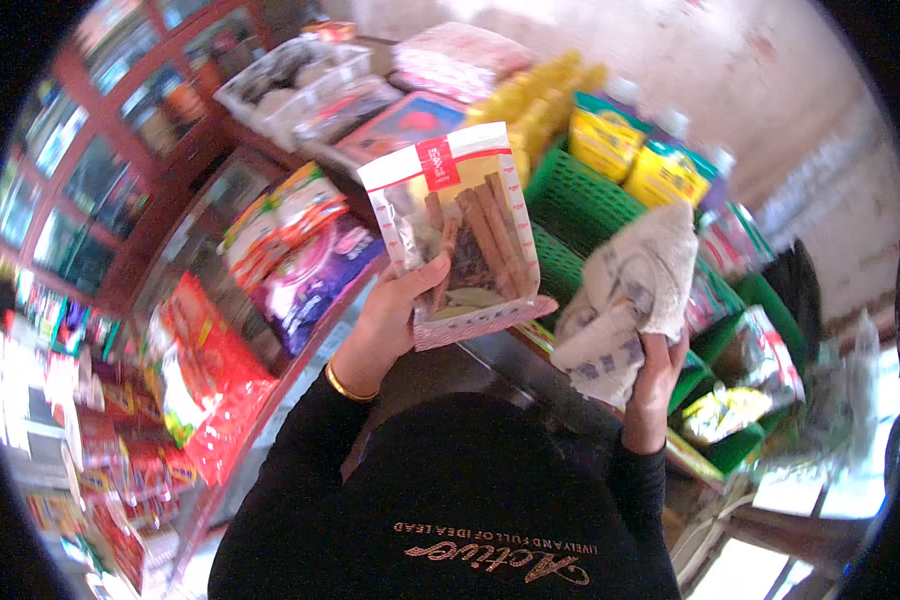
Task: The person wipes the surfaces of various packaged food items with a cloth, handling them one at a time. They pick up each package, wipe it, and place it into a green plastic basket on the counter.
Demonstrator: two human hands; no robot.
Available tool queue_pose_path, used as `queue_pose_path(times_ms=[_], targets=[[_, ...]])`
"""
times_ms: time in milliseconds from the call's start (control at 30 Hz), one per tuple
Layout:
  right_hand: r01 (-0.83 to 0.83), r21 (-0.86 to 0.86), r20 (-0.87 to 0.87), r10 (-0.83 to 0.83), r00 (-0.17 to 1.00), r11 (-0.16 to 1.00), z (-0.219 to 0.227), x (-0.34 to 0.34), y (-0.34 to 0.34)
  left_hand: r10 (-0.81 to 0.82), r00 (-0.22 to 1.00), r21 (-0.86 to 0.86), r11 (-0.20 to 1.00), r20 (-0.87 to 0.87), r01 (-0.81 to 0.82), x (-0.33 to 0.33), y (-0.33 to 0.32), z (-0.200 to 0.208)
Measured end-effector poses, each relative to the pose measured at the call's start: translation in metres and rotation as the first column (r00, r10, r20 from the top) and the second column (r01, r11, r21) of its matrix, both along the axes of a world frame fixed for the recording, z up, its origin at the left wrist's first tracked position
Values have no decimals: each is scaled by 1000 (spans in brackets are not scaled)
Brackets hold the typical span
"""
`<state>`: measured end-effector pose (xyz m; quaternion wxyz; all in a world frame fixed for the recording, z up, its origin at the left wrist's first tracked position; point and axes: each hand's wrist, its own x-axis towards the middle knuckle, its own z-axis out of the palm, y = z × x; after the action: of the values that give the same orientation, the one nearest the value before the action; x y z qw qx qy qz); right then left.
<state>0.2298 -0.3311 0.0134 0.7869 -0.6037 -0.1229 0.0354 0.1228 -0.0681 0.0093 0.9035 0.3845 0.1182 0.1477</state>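
My left hand (398, 305) grips the left edge of a clear-fronted packet of cinnamon sticks and other dried spices (475, 235), thumb across its front. The packet has a white border and a red label at its top, and it is held up before my chest. In my right hand (658, 375) is a crumpled greyish-white cloth (635, 290) with faint dark marks, bunched above the fingers. The cloth hangs in front of the green plastic baskets (590, 200), apart from the packet. Part of my right fingers is hidden behind the cloth.
Yellow packs (610, 140) stand in the baskets' far end. Left of me lie a red bag (215, 370) and a purple bag (320, 270) on a counter. A white plastic crate (295, 80) sits at the back. A wood-framed glass cabinet (95, 180) stands far left.
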Motion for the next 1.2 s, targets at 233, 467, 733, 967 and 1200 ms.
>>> queue_pose_path(times_ms=[233, 467, 733, 967, 1200], targets=[[-313, 173, -58, 327, 943, 934, -3, -35, 5, -463, 877, -82, 877, 125, 474, 26, -44, -9], [-49, -327, 613, 251, 749, 944, -28, -52, 27, -396, 884, 108, 918, 248, 381, 49, -46, -28], [312, -195, 816, -22, 577, 930, -6, -60, 20, -632, 757, -139, 745, 163, 652, 59, -58, -23], [313, -251, 709, -46, 704, 916, 36, -31, -16, -737, 670, 72, 666, -88, 743, 54, -47, -17], [47, -138, 45, -41, 998, 989, -35, -23, -38, -601, 799, 347, 756, 30, 556, 76, -42, 2]])
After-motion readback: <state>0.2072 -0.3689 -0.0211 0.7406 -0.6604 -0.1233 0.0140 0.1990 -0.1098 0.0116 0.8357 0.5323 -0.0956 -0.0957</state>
